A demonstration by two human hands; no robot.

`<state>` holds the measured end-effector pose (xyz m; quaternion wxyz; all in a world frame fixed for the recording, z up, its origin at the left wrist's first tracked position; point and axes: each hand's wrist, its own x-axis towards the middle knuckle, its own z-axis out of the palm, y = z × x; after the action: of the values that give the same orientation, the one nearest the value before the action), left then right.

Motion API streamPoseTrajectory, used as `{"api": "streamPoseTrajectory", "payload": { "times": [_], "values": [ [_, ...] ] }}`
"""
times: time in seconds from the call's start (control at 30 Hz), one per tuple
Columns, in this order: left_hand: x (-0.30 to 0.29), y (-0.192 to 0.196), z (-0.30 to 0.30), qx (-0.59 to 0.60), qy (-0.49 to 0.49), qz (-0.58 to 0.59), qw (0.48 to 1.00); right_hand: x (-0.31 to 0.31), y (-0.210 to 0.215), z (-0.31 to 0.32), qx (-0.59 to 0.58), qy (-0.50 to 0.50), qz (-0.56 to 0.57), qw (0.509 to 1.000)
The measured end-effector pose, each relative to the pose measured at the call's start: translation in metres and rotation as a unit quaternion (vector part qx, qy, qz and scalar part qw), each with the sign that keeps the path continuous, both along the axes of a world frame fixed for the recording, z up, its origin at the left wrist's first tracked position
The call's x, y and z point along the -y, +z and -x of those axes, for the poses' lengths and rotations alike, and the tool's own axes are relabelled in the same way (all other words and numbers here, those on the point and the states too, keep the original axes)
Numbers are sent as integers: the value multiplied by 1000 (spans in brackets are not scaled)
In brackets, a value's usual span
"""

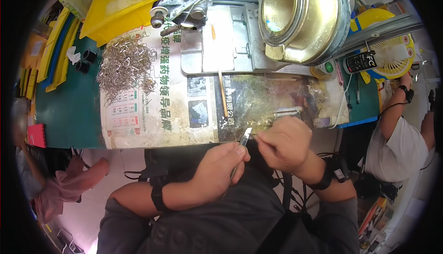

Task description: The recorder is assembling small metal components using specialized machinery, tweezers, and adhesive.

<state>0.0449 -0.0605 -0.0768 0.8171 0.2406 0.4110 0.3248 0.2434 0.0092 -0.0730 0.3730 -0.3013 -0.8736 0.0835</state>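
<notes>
Silver metal shows on the slim tool (243, 140) that the left hand (217, 166) grasps, thumb on top and fingers curled round it, by the near edge of the table (64, 120). Its pale tip (249, 130) juts just beyond the thumb, away from the body, probably so that it stays free and in plain sight. Right beside that tip, the right hand (287, 145) pinches thumb and forefinger together; whether anything small sits between them cannot be told. The hands likely come this close for steadiness. Along the left edge of a printed sheet (180, 131) lies a tangled heap of bent wire pieces (124, 62), seemingly kept within reach but aside, with a yellow tray (98, 21) behind it. Toward the far edge, on the right, stands a big brass ring (304, 21).
</notes>
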Motion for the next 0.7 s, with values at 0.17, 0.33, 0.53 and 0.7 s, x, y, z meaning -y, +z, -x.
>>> {"api": "streamPoseTrajectory", "payload": {
  "times": [0.17, 0.33, 0.53, 0.7],
  "values": [
    [1, -1, -1, 1, -6, -7, 1000, 0, 7, -1, 36, -3, -14, 999],
    [1, -2, -2, 7, 7, -2, 1000, -6, 10, -2, 48, 7, -13, 999],
    [4, 0, -5, 15, 33, 4, 999, 1, 9, -1, 47, -8, -39, 998],
    [4, 2, -6, 7, 26, 1, 1000, 3, 12, -3, 59, -14, -42, 997]
  ]
}}
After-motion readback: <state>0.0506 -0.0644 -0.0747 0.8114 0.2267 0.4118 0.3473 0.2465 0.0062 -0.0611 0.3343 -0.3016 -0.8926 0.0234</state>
